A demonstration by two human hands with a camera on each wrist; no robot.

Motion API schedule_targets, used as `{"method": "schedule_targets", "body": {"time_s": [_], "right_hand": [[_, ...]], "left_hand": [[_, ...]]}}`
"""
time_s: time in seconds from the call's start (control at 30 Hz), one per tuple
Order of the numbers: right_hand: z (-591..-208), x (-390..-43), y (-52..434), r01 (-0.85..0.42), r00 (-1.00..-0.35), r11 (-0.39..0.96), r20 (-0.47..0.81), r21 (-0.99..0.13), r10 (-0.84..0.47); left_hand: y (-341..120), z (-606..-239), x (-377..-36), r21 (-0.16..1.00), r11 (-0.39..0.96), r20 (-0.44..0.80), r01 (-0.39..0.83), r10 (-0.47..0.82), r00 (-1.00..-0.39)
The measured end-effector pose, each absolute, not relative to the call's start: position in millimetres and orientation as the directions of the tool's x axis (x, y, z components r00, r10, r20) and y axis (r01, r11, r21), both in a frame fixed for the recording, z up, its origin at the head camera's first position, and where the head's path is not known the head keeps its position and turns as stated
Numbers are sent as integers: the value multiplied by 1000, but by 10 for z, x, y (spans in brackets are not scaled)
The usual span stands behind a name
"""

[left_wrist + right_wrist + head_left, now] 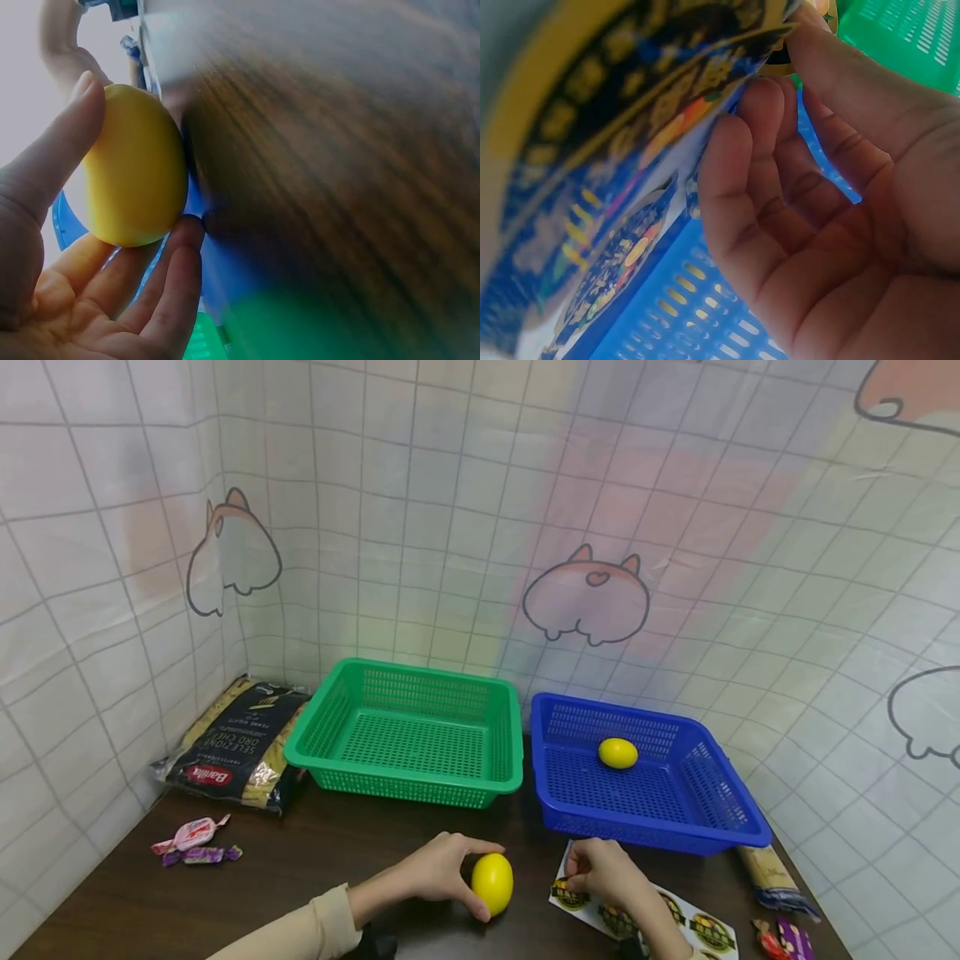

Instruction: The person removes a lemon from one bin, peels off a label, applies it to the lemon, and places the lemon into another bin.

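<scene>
A: Any writing you can read?

B: Only on the pasta bag (228,745) at the left of the head view, leaning against the wall: "Barilla" on a red oval, with "Selezione Oro Chef" above it. The white sheet (647,917) at the lower right carries round dark and yellow badges, but their print is too small to read, and it is blurred in the right wrist view.

A: And the containers?

B: The green basket (408,734) sits at centre with nothing in it. Just beside it on the right, the blue basket (649,774) holds one yellow lemon (618,752) near its back wall.

A: What are the hands on?

B: The left hand (435,868) grips a second lemon (492,882), smooth, bright yellow and egg-shaped, at bottom centre on the dark wooden table (300,868), in front of the gap between the baskets. Thumb on one side, fingers (176,277) curled under the other. The right hand (603,872) pinches the sheet's edge between thumb and bent fingers.

A: Anything else?

B: Wrapped candies (197,842) at lower left, more candies (783,938) at the lower right corner, and another packet (772,878) beside the blue basket.
</scene>
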State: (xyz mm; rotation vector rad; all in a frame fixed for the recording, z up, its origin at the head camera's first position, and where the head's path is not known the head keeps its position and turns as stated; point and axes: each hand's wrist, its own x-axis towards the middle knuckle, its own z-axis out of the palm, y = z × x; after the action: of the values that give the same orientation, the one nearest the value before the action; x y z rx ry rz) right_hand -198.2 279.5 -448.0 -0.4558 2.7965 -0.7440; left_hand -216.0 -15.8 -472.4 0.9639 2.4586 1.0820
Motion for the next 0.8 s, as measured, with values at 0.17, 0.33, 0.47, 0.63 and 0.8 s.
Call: {"method": "schedule_targets", "body": {"time_s": [0.17,0.33,0.47,0.63,0.8], "right_hand": [[-4444,-1955,2814,-254,-928,827,-115,-502,-355],[-4379,-1923,2835,-269,-916,811,-122,-520,-382],[-4320,-1891,2833,-283,-900,784,-131,-553,-417],[-4201,-1836,2807,-329,-893,781,-95,-531,-441],[-4034,-1810,2759,-359,-874,740,-72,-568,-480]], "left_hand": [[-176,-4723,-2157,740,498,-1,452,672,-740],[-170,-4710,-2157,746,490,1,450,676,-737],[-165,-4712,-2159,747,491,-1,449,676,-737],[-153,-4704,-2153,743,494,-7,451,680,-733],[-165,-4688,-2140,745,497,-13,444,677,-736]]}}
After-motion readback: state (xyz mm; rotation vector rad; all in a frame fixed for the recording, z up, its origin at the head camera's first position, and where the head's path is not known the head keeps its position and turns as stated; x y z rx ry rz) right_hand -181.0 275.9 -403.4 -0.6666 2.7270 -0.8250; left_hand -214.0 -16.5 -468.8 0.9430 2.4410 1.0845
